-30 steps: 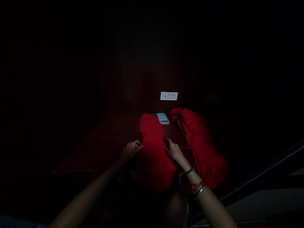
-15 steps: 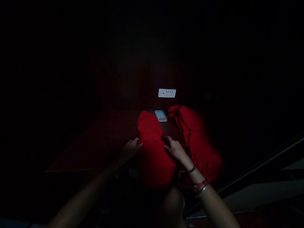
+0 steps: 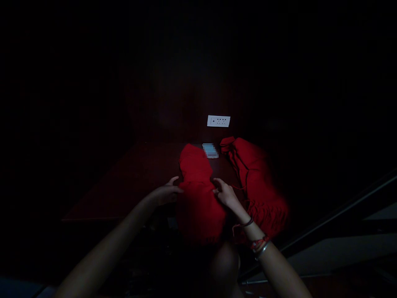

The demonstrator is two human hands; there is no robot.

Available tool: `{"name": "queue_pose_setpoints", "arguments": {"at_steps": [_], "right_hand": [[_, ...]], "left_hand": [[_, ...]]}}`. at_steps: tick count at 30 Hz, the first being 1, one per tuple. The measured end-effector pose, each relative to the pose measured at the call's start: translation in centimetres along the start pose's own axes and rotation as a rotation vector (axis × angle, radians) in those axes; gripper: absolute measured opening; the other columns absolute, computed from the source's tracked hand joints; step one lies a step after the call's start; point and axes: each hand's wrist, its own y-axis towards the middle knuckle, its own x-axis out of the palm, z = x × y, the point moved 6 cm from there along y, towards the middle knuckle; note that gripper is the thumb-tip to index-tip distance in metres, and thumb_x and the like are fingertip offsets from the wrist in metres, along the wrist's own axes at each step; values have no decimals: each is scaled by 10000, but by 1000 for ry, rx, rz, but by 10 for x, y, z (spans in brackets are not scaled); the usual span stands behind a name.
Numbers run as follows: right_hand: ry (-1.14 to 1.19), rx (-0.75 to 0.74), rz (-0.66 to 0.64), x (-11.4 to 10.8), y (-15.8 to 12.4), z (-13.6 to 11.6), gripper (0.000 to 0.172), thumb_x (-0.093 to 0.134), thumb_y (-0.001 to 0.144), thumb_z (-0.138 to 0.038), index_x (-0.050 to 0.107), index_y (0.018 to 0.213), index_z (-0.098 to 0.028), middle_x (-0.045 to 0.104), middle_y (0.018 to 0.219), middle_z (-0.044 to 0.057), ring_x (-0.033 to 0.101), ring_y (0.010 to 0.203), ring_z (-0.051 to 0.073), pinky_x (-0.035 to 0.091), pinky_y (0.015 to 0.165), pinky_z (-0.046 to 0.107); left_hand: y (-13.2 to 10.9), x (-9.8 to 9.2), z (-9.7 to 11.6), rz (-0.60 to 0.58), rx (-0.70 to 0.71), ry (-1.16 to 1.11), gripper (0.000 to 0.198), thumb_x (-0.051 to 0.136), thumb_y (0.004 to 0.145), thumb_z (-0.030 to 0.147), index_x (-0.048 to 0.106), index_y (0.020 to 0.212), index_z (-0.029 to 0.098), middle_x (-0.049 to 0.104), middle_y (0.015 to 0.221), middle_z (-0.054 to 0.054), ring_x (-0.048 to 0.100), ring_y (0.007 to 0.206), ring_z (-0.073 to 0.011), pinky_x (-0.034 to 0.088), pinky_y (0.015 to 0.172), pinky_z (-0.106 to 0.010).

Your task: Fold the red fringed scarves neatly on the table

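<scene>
A red cloth (image 3: pixel 198 194) lies over the front edge of a dark table (image 3: pixel 124 186), its lower part hanging toward my knee. My left hand (image 3: pixel 167 192) is at the cloth's left edge, thumb and fingers apart, with fingertips by the fabric. On the right edge, my right hand (image 3: pixel 223 192) touches the cloth with bent fingers; whether it pinches any fabric is too dark to tell. A second red cloth (image 3: pixel 260 178) with a twisted fringe is heaped to the right of my right hand.
A blurred, light blue flat object (image 3: pixel 210 150) lies behind the first cloth. A white socket panel (image 3: pixel 218 121) is on the dark wall. My knee (image 3: pixel 226 265) is below the table edge.
My left hand has shifted slightly left and its fingers have spread from the cloth's edge. The hanging part of the cloth has moved a little left. My right hand has barely moved.
</scene>
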Motion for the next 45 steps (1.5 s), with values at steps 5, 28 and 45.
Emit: {"name": "queue_pose_setpoints", "arguments": {"at_steps": [5,28,45], "right_hand": [[-133,6,21,-5,-4,7,459,470,671,-75,459,1120,-172,609,928,69,565,815,163,392,687,217],[597,270,-46,18,29,3,432,532,531,-89,413,933,-194,522,843,-12,524,714,118,426,639,245],[-162,-146,109,2,23,-17,445,414,604,-3,489,1018,-147,581,941,83,526,855,162,374,716,214]], "left_hand": [[15,-1,-2,61,-47,-54,874,609,599,86,89,1281,255,533,1011,-32,547,610,-68,431,565,-184],[13,-15,11,28,103,452,702,632,558,196,360,1205,169,449,557,73,428,497,-71,307,454,-180],[20,-13,18,57,171,457,747,683,487,148,401,1179,157,440,502,112,471,535,-75,367,528,-179]]}}
